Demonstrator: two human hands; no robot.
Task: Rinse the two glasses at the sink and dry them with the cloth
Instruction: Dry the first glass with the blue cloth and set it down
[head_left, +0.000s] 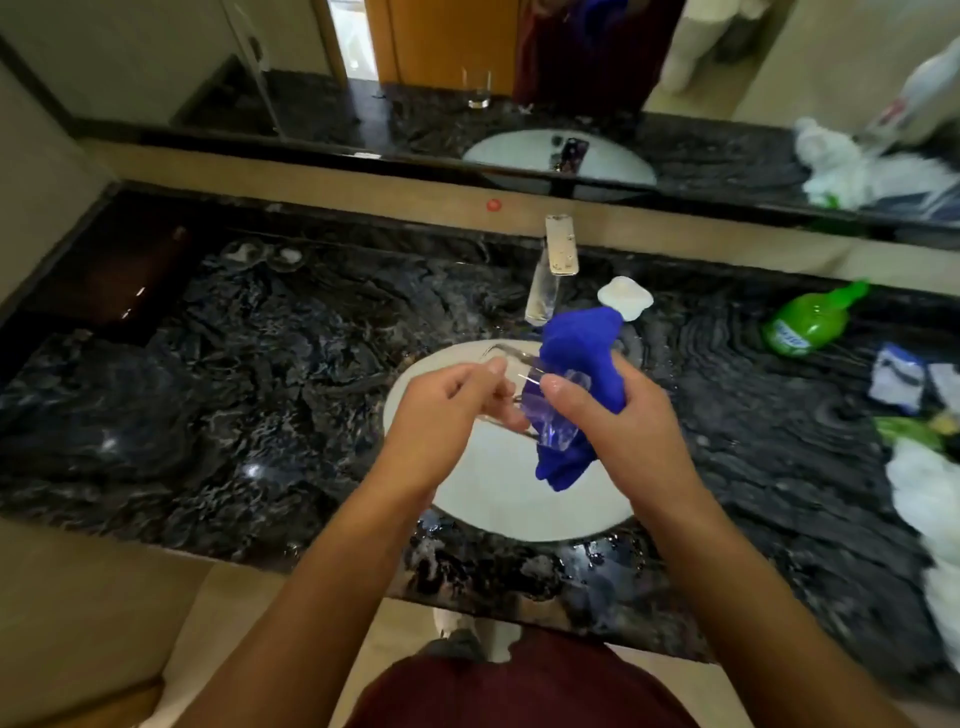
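Observation:
Over the white sink (519, 506) I hold a clear glass (557, 418) on its side between both hands. My left hand (449, 410) grips its open end, fingers curled round the rim. My right hand (618, 415) grips a blue cloth (579, 343) that is bunched round and pushed into the glass, thumb on top. One end of the cloth sticks up towards the tap, the other hangs below my hands. A second glass (478, 88) shows only in the mirror, upright on a dark counter.
A chrome tap (551, 280) stands behind the basin, with a white soap (626, 297) beside it. On the dark marble counter (249, 374) to the right lie a green bottle (808, 325), small packets (897, 376) and white bags (930, 493). A brown tray (119, 280) sits far left.

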